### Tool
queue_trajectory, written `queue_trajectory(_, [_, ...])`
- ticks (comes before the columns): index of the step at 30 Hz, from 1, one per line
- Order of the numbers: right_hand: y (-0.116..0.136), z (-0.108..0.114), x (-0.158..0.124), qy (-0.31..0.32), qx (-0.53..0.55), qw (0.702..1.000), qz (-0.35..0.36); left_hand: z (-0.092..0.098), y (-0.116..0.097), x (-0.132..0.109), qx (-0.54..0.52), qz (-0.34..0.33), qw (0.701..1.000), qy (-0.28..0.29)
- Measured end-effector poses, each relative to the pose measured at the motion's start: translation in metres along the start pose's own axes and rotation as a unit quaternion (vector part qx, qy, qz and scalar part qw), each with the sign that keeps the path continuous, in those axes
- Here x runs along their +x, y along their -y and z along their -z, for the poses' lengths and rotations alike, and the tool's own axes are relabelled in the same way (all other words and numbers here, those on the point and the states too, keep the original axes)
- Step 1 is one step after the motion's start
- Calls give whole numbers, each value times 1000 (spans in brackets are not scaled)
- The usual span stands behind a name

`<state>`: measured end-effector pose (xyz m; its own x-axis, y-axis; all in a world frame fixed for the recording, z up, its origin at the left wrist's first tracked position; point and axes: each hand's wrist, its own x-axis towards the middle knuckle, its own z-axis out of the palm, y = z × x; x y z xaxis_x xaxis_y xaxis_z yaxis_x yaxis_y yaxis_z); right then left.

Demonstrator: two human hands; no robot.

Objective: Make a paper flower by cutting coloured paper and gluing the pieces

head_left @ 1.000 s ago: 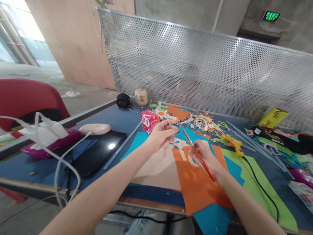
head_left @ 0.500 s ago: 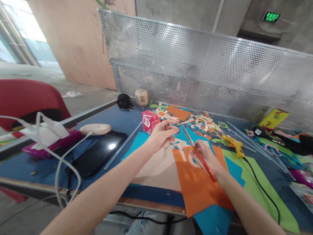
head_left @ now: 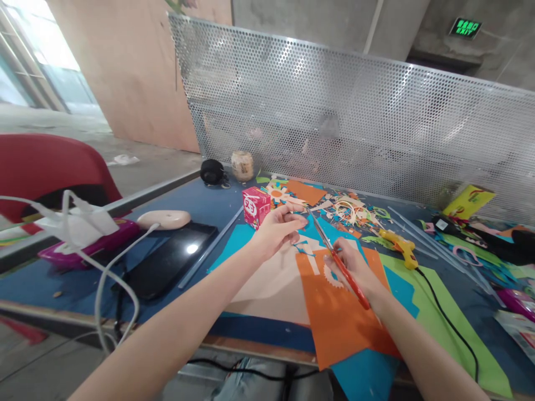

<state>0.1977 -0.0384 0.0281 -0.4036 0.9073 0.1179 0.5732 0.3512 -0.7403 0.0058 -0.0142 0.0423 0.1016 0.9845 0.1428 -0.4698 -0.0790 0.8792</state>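
Observation:
My right hand (head_left: 349, 262) is closed on scissors (head_left: 343, 273) with red-orange handles, their metal blades pointing up and left. Close to the blade tips, the fingers of my left hand (head_left: 280, 228) are pinched together; what they hold is too small to make out. Below both hands lie a pale beige sheet (head_left: 267, 295) and an orange sheet (head_left: 343, 328). A pale ring with a notched edge (head_left: 332, 277) rests on the orange sheet, partly hidden by my right hand. Small blue paper bits (head_left: 301, 248) lie on the beige sheet.
A pink box (head_left: 256, 207) stands beyond my left wrist. Paper scraps (head_left: 346, 209) are heaped at the back before a perforated metal screen (head_left: 313, 100). A yellow glue gun (head_left: 399, 248) lies right, its cord crossing a green sheet (head_left: 455, 328). A phone (head_left: 171, 262) and white cables (head_left: 100, 273) are left.

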Motion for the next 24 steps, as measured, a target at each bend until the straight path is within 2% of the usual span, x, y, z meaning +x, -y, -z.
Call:
queue_trajectory(13, [-1, 0, 0, 1, 5, 1000, -7, 1, 2, 0, 2, 0, 1000, 0])
queue_trajectory(24, [2, -1, 0, -22, 7, 1000, -11, 1, 2, 0, 14, 0, 1000, 1])
